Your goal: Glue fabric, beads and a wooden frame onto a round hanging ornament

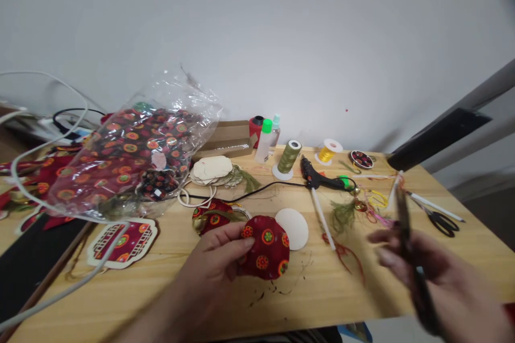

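Observation:
My left hand (219, 262) pinches a round piece wrapped in dark red patterned fabric (267, 246) just above the wooden table (161, 289). A plain white disc (295, 225) lies right behind it. My right hand (434, 273) is blurred by motion at the lower right, its fingers closed round a long dark tool (406, 230) that looks like scissors, held upright. Another fabric-covered piece (211, 214) lies beyond my left hand.
A clear plastic bag of red patterned fabric (129, 155) sits at the left, by a framed cutout (123, 241) and cables. Behind are wooden discs (212, 169), glue bottles (265, 142), a green thread spool (287, 158), gold wire (328, 151), a glue gun (317, 177), black scissors (442, 222).

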The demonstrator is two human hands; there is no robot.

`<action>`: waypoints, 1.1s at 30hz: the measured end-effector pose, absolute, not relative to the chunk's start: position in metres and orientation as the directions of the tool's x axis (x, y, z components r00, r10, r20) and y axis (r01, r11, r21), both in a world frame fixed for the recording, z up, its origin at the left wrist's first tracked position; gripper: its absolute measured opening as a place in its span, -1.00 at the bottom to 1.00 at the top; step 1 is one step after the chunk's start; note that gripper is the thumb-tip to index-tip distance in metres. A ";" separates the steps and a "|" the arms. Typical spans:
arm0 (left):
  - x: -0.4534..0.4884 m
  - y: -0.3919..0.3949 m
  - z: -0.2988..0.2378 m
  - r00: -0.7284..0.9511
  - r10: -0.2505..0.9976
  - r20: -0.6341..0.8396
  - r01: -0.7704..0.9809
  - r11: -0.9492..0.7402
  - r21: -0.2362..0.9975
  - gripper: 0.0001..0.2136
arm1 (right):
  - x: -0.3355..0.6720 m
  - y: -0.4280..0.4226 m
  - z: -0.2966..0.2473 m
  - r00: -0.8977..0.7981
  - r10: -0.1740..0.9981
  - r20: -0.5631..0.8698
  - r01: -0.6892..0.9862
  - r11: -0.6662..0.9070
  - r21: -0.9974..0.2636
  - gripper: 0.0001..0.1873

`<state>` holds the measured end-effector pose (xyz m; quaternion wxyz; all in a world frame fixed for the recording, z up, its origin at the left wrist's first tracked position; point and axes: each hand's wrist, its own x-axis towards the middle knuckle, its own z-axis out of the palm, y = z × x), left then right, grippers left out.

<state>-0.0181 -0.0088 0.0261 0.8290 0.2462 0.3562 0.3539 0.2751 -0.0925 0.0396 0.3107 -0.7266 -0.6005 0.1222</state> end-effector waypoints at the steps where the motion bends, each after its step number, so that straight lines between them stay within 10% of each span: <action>1: -0.016 -0.010 0.027 0.517 0.751 -0.411 -0.393 0.635 0.665 -0.82 | 0.247 -0.078 0.045 0.221 0.968 0.118 0.680 -0.066 -0.731 -0.80; 6: -0.013 -0.015 0.031 0.582 0.725 -0.368 -0.326 0.623 0.711 -0.87 | 0.165 -0.031 0.046 -0.061 0.991 -0.121 0.207 -0.106 -0.973 -0.79; 16: -0.008 -0.020 0.027 0.355 0.845 -0.400 -0.367 0.519 0.772 -0.81 | 0.149 -0.022 0.043 -0.162 0.970 -0.180 -0.001 -0.182 -0.983 -0.75; 24: -0.006 -0.019 0.031 0.222 0.850 -0.478 -0.376 0.527 0.763 -0.76 | 0.165 -0.023 0.040 -0.042 0.995 -0.093 0.281 -0.077 -0.957 -0.70; 33: -0.005 -0.013 0.034 0.221 0.853 -0.472 -0.433 0.520 0.737 -0.75 | 0.174 -0.045 0.039 -0.160 0.935 0.317 0.738 0.326 -0.590 -0.71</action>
